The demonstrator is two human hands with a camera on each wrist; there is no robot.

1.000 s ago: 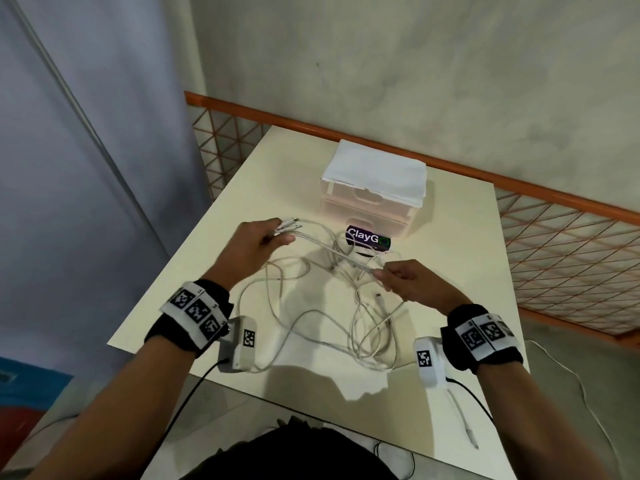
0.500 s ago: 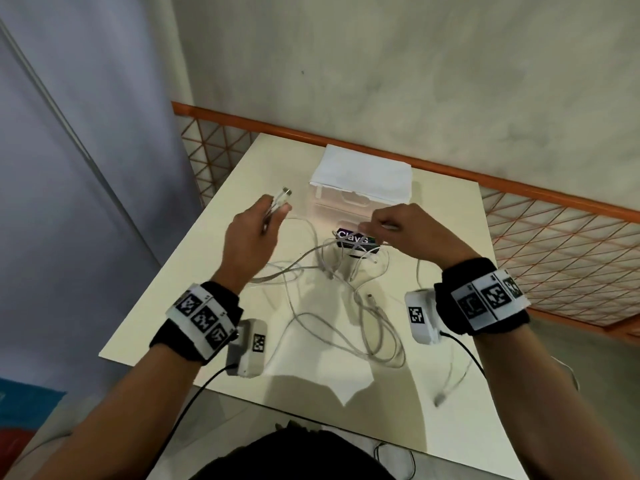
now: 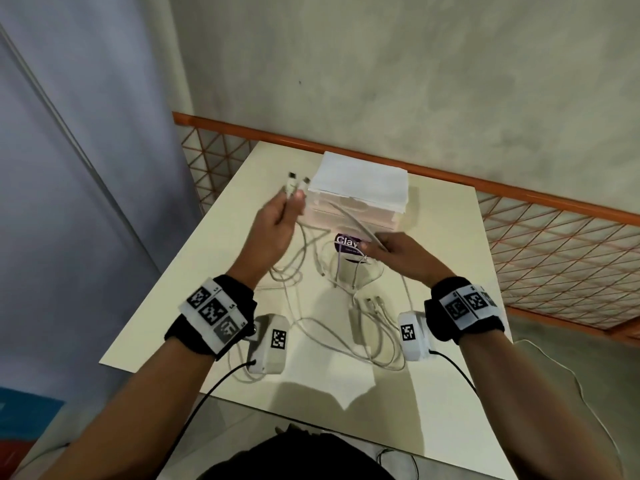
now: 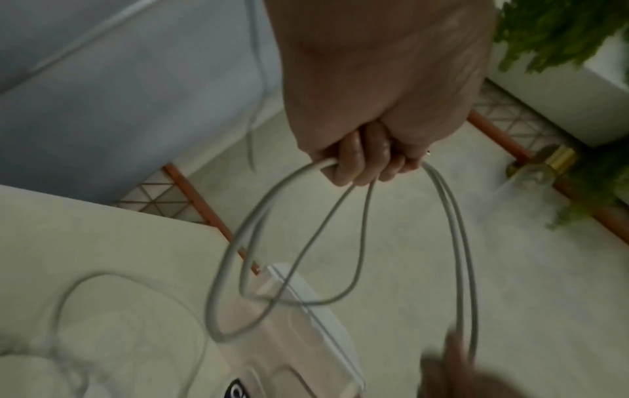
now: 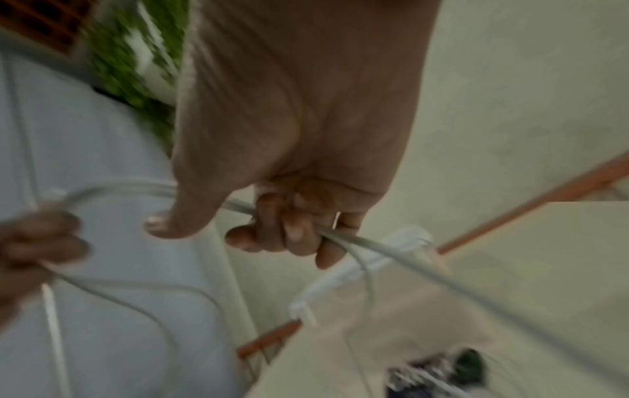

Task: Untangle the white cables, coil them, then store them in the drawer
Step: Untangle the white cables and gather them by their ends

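The left hand (image 3: 277,223) pinches two plug ends beside the drawer box (image 3: 360,194); the right hand's (image 3: 398,252) fingers curl round cables (image 3: 349,341). Pulling apart could tighten the tangle on the desk (image 3: 450,271), dragging the purple packet (image 3: 346,242).

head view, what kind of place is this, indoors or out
Probably a balcony or terrace, semi-outdoor: an orange lattice railing runs behind the cream table, a rough plastered wall rises past it, and green potted plants show in the left wrist view.

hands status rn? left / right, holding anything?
Left hand: closed around the white cables near their connector ends, lifted above the table.
Right hand: closed around a stretch of the same cables, in front of the drawer unit.
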